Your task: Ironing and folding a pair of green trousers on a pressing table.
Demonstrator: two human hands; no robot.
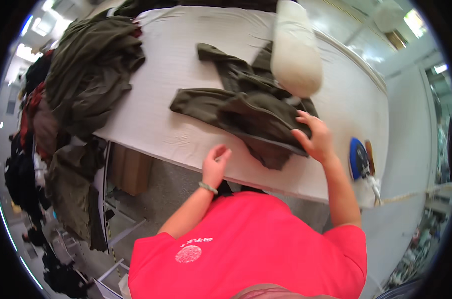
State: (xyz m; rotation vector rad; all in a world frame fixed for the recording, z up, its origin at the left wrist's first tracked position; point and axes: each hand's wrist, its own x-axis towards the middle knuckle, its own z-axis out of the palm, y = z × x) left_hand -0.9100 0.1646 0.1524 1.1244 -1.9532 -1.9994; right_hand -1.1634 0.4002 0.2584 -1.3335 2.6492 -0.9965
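Observation:
A dark olive long-sleeved garment [256, 112] lies rumpled on a white padded table [161, 134], its sleeves stretching to the left and far side. My right hand [315, 139] rests against the garment's right edge, with thumb and fingers spread apart on the cloth. Near the table's front edge, my left hand [216, 162] hovers off the garment, fingers loosely curled and slightly blurred, with nothing visible in them. A white padded pressing form [297, 50] stands over the far right part of the garment and hides some of it.
A blue iron [356, 158] stands at the table's right end, with a cord or hose beside it. More olive garments [94, 70] are heaped over the left end and hang down. A brown cardboard box [130, 169] is beneath the table. Dark clothes [24, 174] hang farther left.

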